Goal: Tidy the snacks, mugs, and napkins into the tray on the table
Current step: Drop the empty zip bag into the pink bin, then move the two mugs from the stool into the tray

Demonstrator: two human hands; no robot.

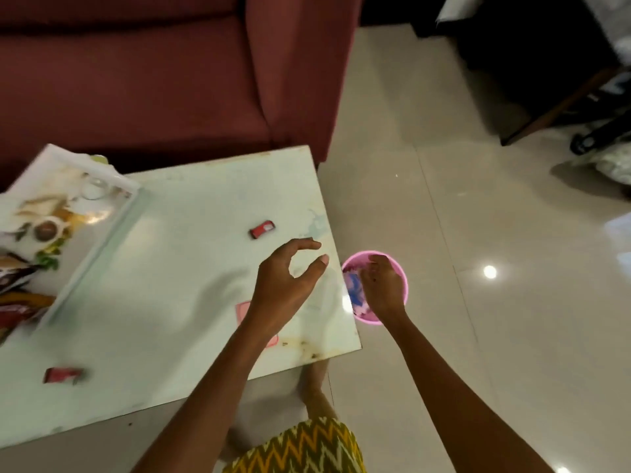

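Observation:
A white tray [91, 257] with a printed food picture lies on the left of the glass table [191, 199]. Several snack packets [17, 288] sit at its near end. A small red snack [262, 229] lies mid-table, and another red wrapper [63, 374] lies near the front left. My left hand [285, 281] hovers over the table's right side, with fingers and thumb curved apart and nothing in it. A pink flat piece [243, 310] shows partly under my left wrist. My right hand [380, 288] reaches down into a pink bin [404, 278] on the floor, its fingers hidden.
A maroon sofa [153, 80] stands right behind the table. The pink bin sits on the glossy tile floor [478, 233] just off the table's right edge, with blue and purple scraps inside. Dark furniture legs [560, 107] are at the far right.

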